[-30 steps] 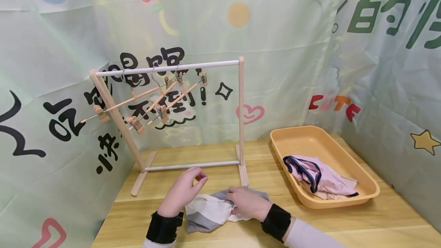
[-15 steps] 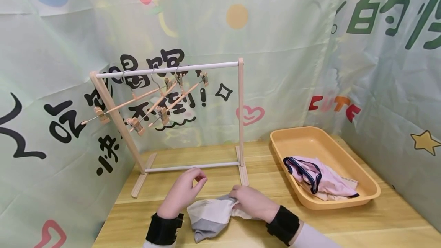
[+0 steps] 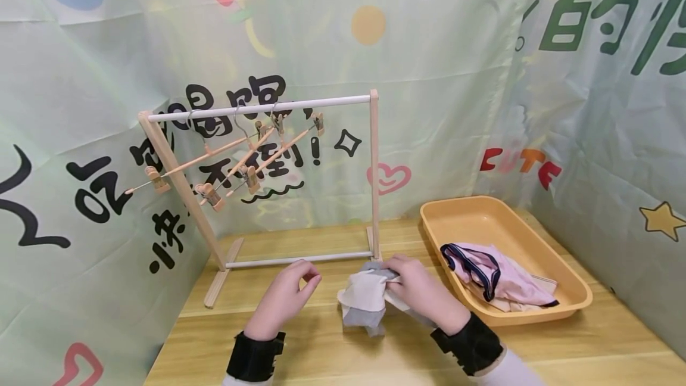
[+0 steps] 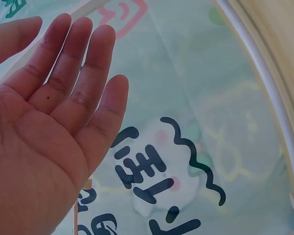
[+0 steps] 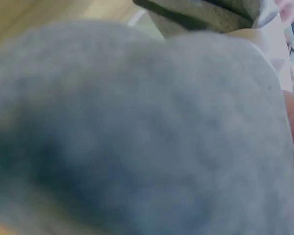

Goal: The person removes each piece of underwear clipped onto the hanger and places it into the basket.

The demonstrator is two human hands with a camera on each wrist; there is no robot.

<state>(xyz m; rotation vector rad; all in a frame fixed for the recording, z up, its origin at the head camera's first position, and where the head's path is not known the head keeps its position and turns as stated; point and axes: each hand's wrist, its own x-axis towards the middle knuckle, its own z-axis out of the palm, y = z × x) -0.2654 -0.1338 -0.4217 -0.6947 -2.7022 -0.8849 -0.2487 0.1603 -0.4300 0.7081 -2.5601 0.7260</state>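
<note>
My right hand (image 3: 420,290) pinches a bunched grey and white cloth garment (image 3: 364,299) at its upper part, and the rest droops beneath the fingers near the right foot of the rack. In the right wrist view the grey cloth (image 5: 161,122) fills most of the picture, blurred, and hides nearly all of the hand. My left hand (image 3: 284,299) hovers in front of the rack, left of the cloth, holding nothing. Seen in the left wrist view, the fingers of that left hand (image 4: 63,93) are relaxed and slightly bent, palm showing.
Behind the hands stands a wooden rack (image 3: 374,177) with a white top bar. Several wooden clip hangers (image 3: 236,162) hang from it. To the right, a yellow tray (image 3: 482,210) holds a pink garment with dark trim (image 3: 514,276). Printed curtains (image 3: 445,76) enclose the wooden table (image 3: 321,362).
My right hand has moved right and away from me, drawing the garment along and gathering it up from where it lay spread. The left hand has stayed in place.
</note>
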